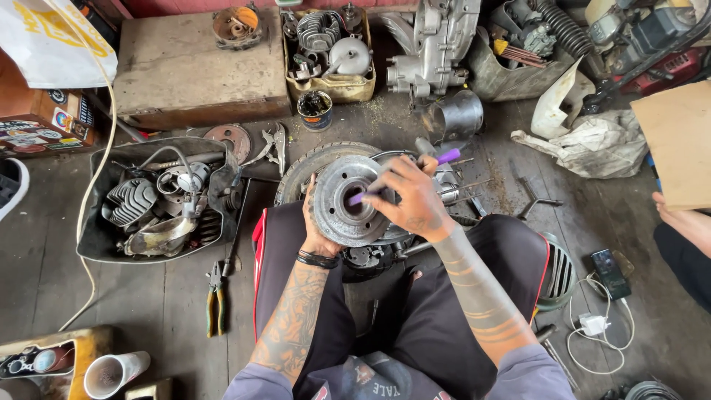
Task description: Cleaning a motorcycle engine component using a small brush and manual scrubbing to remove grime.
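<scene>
Far left on the plank floor (44, 252): a white cable (95, 178) trailing down past a dark tub (92, 222) heaped with engine parts, among them a finned cylinder (132, 201). Below the tub, pliers with green and orange grips (215, 296); lower left, a white paper cup (115, 372) lying on its side. Above, a worn wooden box (196, 70), beside it a yellow tray (335, 87) of more engine pieces and a small open tin (315, 110).

At centre, over the lap: left hand (317, 235) clenched on the near left rim of a round grey metal drum (348, 200), thumb up along the edge, a dark band at the wrist. Drum tilted face-up toward the camera, hub hole at its middle, resting against an engine assembly (444, 185) behind it. Right hand (411, 194) closed around a purple-handled tool (400, 178), draped over the drum's right side. Tool's long axis slanting from upper right down to lower left, its low end in the hub hole, its purple tip clear of the knuckles at upper right. Right hand the nearer to the hole; left hand only steadying the rim.

Further right: a metal can (459, 115), crumpled white cloth (592, 141), a dark phone (612, 272) with a white charger (592, 324), and another person's bare foot (685, 222) beneath a sheet of cardboard (678, 141).
</scene>
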